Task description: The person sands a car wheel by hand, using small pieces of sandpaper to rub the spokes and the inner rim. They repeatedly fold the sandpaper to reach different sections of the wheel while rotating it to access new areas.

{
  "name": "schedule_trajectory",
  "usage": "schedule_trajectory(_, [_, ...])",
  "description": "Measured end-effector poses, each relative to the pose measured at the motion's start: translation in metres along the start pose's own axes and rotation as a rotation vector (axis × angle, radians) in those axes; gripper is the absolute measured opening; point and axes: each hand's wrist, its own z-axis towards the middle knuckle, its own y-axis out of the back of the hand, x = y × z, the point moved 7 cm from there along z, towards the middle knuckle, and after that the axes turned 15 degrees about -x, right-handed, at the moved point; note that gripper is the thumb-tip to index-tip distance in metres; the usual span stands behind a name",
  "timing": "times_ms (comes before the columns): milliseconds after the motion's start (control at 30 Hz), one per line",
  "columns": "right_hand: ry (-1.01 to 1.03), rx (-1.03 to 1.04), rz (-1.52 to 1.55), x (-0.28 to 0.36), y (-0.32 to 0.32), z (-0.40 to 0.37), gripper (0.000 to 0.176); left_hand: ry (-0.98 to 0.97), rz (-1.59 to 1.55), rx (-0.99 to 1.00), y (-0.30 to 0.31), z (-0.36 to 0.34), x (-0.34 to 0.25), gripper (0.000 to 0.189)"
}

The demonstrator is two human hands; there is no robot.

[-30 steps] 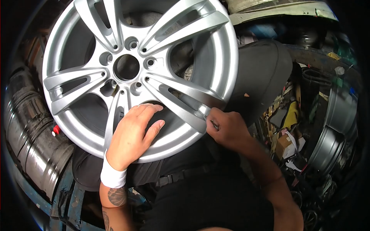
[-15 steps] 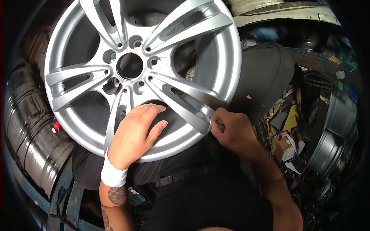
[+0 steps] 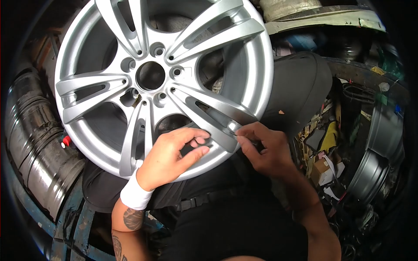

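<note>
Silver-painted alloy, cast and stiff: the alloy wheel (image 3: 162, 95) fills the upper left and centre of the frame, its lower edge propped on my lap (image 3: 244, 217) and its face tilted up toward me. I judge it heavy and unyielding, with nothing that flexes, but the paint is smooth and would slide under a sweaty palm, and it marks easily.

My left hand (image 3: 174, 158), just above the white wristband (image 3: 135, 195), takes a loose grip low on the rim, fingers hooked into the window between two spokes and thumb laid on the rim face. My right hand (image 3: 266, 150), at centre right, is pinched tight on a thin tool (image 3: 236, 134) whose tip touches the outer end of a spoke; I cannot tell what the tool is.

Spokes and the rim lip look to me the sure places to hold; the flat painted face offers no purchase. A steel drum (image 3: 35, 143) lies at the left edge, and bare rims (image 3: 370, 169) stand at the right.
</note>
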Motion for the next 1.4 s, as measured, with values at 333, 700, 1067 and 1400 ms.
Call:
schedule_trajectory(333, [-0.060, 0.073, 0.409, -0.006, -0.052, -0.017, 0.017, 0.032, -0.163, -0.125, -0.002, -0.004, 0.007, 0.016])
schedule_trajectory(700, [-0.222, 0.084, 0.708, -0.013, -0.069, -0.018, 0.009, 0.132, -0.325, -0.167, -0.005, -0.009, 0.014, 0.011])
schedule_trajectory(1067, [0.739, -0.124, 0.200, 0.015, -0.034, -0.036, 0.029, 0.325, -0.491, -0.001, -0.023, -0.025, 0.022, 0.011])
schedule_trajectory(1400, [0.664, -0.041, -0.014, 0.004, -0.016, -0.049, 0.034, 0.427, -0.554, 0.012, -0.047, -0.034, 0.032, 0.013])
